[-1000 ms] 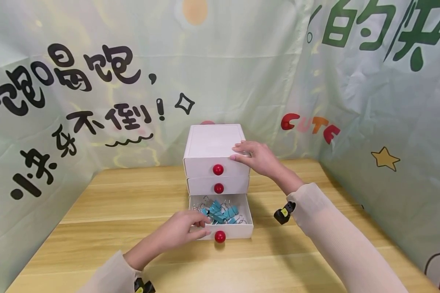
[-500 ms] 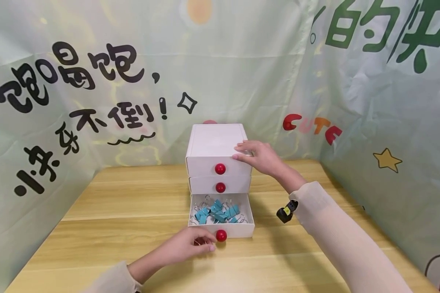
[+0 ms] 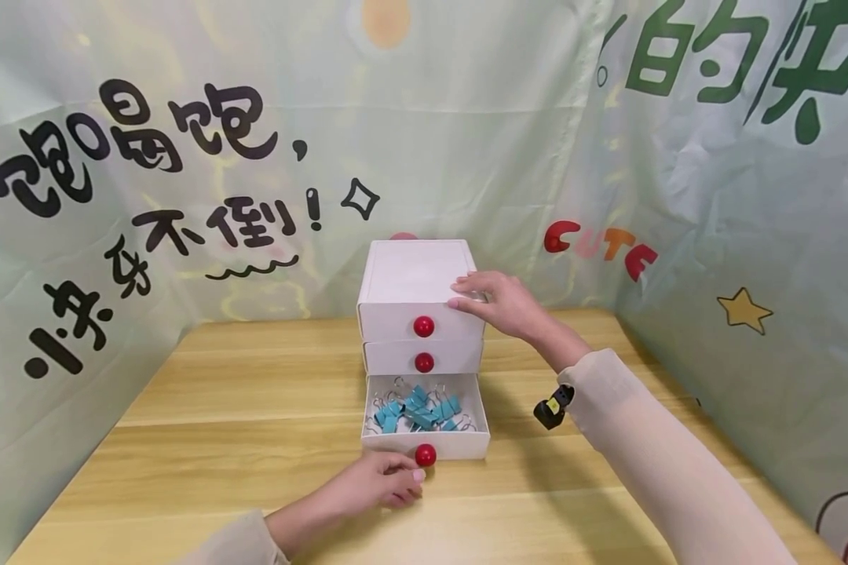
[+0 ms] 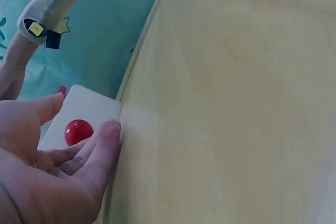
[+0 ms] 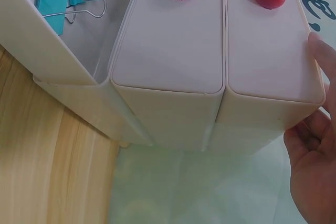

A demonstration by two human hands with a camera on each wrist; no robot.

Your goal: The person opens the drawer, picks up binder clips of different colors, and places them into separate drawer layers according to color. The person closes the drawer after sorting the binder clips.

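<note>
A white three-drawer desktop organizer (image 3: 410, 275) has a red ball knob on each drawer. Its bottom drawer (image 3: 462, 446) is pulled out, showing blue binder clips (image 3: 418, 410) with wire handles inside. My left hand (image 3: 356, 486) is just below and left of the bottom knob (image 3: 425, 454). In the left wrist view, thumb and fingers spread around a red knob (image 4: 77, 129) without visibly pinching it. My right hand (image 3: 505, 304) holds the organizer's top right front corner. The right wrist view shows the thumb at the front edge and curled fingers (image 5: 300, 139) against the side.
The organizer stands on a wood-grain table (image 3: 254, 408). Behind and to the right hangs a pale green printed cloth (image 3: 424, 157), meeting the table's edges. The upper two drawers are pushed in. Small black devices sit at the wrists, one (image 3: 554, 406) on the right sleeve.
My left hand has dropped from over the open drawer's front left rim to below it, near the bottom knob. My right hand stays on the organizer's corner; the drawer remains out.
</note>
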